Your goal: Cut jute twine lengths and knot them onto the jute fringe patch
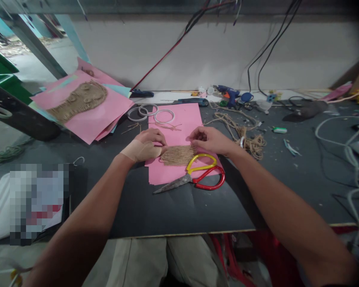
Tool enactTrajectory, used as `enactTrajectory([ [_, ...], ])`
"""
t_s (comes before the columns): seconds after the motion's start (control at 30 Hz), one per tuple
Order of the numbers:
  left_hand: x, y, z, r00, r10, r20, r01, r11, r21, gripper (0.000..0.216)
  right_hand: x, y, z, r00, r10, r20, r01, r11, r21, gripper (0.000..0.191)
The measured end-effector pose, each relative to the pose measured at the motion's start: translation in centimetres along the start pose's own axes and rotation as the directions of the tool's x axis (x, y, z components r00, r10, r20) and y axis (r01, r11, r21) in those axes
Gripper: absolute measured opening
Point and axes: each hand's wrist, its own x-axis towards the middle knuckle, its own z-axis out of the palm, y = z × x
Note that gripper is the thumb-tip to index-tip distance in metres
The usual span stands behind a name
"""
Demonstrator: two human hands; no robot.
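A flat panel of jute twine (178, 156), made of close parallel rows, lies on pink paper sheets (179, 115). At its upper left corner, my left hand (148, 144), with a beige wrap over its back and wrist, has thumb and forefinger closed on the edge. My right hand (211, 139) is bent in a pinch just above the panel's upper right corner; what lies between its fingertips is too small to make out. Scissors (184, 180) with one yellow and one red handle loop rest across the lower paper, partly over the panel, blades pointing left.
Rolls of tape (164, 116) sit behind my left hand. To the left is a stack of pink sheets (113, 104) bearing a twine piece (83, 97). A twine bundle (253, 144) lies beyond my right forearm. At the back stands a blue glue gun (229, 93); cords (332, 123) trail at right.
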Motion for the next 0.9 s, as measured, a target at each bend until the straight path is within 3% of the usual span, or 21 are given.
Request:
enactTrajectory([
  [0.23, 0.2, 0.5, -0.1, 1.0, -0.028, -0.015, 0.028, 0.999, -0.016, 0.011, 0.0, -0.2, 0.0, 1.0, 0.01, 0.003, -0.01, 1.0, 0.007, 0.017],
  [0.63, 0.2, 0.2, -0.1, 0.999, -0.035, 0.012, 0.035, 0.999, 0.0, 0.005, 0.0, 0.2, -0.3, 0.999, -0.005, 0.054, 0.004, 1.0, 0.015, 0.03],
  [0.9, 0.2, 0.4, -0.1, 1.0, -0.024, 0.016, 0.025, 1.0, -0.004, 0.007, -0.3, -0.1, -1.1, 0.986, -0.016, 0.164, 0.012, 1.0, 0.027, 0.037],
])
